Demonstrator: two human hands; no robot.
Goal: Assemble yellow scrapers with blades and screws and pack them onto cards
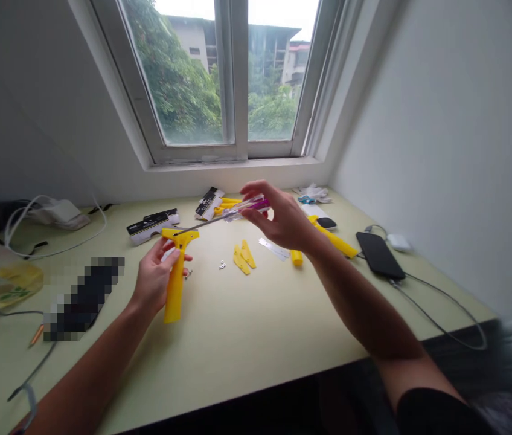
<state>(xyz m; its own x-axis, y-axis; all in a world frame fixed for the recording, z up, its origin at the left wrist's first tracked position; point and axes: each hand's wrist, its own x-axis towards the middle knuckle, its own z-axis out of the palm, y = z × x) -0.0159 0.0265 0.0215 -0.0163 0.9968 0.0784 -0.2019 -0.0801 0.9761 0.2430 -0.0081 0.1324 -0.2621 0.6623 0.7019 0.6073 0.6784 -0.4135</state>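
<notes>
My left hand (154, 275) is closed around a yellow T-shaped scraper handle (174, 296), its wide head uppermost. In my right hand (276, 214) is a screwdriver (213, 221) with a clear and purple handle. Its long shaft slants down to the left, and the tip meets the scraper's head near a small hole; whether a screw sits there is too small to tell. Close to my left fingers are small screws (188, 274). Small metal nuts (222, 264) and two flat yellow plates (244, 258) lie on the table between my hands.
Metal blades (274, 249) and a yellow cylinder (296, 258) lie under my right forearm. Black-and-white packages (153, 225) are toward the back. On the right lie another yellow handle (340, 241) and a cabled phone (380, 255). A pixelated dark object (86, 296) and cables are left.
</notes>
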